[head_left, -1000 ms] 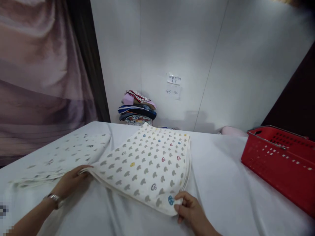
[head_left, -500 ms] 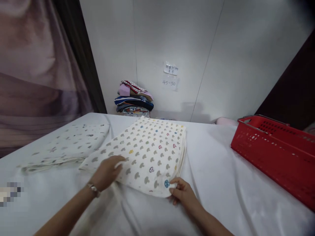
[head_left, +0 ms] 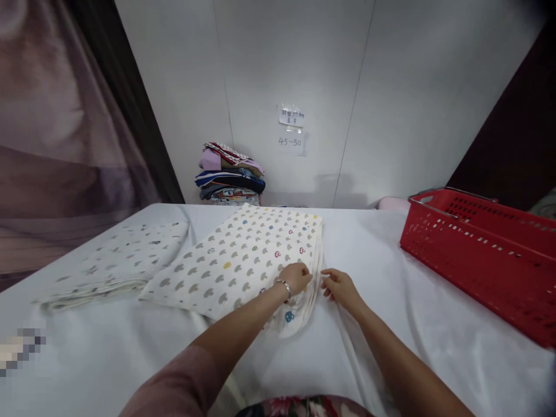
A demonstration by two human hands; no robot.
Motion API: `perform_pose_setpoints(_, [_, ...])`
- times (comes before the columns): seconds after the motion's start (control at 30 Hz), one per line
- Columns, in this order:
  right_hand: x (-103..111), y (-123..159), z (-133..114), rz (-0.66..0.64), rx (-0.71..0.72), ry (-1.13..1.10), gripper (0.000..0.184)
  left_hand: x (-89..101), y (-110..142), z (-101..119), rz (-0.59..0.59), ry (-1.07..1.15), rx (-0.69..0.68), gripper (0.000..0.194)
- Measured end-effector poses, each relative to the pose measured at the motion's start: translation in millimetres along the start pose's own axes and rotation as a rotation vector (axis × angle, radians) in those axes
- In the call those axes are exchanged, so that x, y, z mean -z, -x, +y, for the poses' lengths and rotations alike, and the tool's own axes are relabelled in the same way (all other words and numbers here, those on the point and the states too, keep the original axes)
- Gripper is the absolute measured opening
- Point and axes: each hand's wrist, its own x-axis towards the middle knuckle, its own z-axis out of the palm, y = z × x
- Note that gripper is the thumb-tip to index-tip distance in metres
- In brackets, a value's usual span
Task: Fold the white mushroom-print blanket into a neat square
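Note:
A folded cream cloth printed with mushrooms [head_left: 243, 255] lies on the white-covered table, its layers stacked along the right edge. My left hand [head_left: 296, 279] reaches across it and rests near that right edge, its fingers curled down on the fabric. Just off the same edge is my right hand [head_left: 341, 289], thumb and fingers slightly apart and pointing at the layers, holding nothing that I can see. A second folded cloth, white with small dark prints [head_left: 125, 255], lies to the left and meets the mushroom cloth's left side.
At the right stands a red perforated basket [head_left: 473, 260] with a metal handle. A pile of folded fabrics [head_left: 230, 174] rises behind the table's far edge, against a pale wall with paper labels [head_left: 291, 130]. Drapes [head_left: 52, 145] hang at the left.
My left hand has moved right across the mushroom cloth to its right edge. My right hand has left the near corner and moved up beside that edge. The view has shifted slightly.

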Motion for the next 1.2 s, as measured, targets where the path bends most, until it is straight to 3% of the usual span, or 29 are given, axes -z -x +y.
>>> perform_pose_setpoints(0.1, [0.5, -33.5, 1.0, 0.048, -0.052, 0.057, 0.02, -11.7, -21.7, 8.9, 0.019, -0.045, 0.105, 0.017])
perform_pose_setpoints(0.2, [-6.7, -49.1, 2.7, 0.053, -0.045, 0.12, 0.014, -19.8, -31.5, 10.1, 0.038, -0.079, 0.175, 0.019])
perform_pose_setpoints(0.73, [-8.1, -54.8, 6.4, 0.058, 0.038, 0.327, 0.013, -17.6, -39.9, 0.0, -0.021, -0.009, 0.18, 0.017])
perform_pose_setpoints(1.0, [-10.3, -59.6, 16.4, 0.07, 0.046, 0.215, 0.01, -19.6, -37.2, 5.4, -0.035, -0.037, 0.165, 0.017])
perform_pose_setpoints(1.2, [-10.8, -60.7, 20.9, 0.019, 0.031, 0.091, 0.01, -22.5, -35.9, 11.9, -0.034, -0.103, 0.139, 0.028])
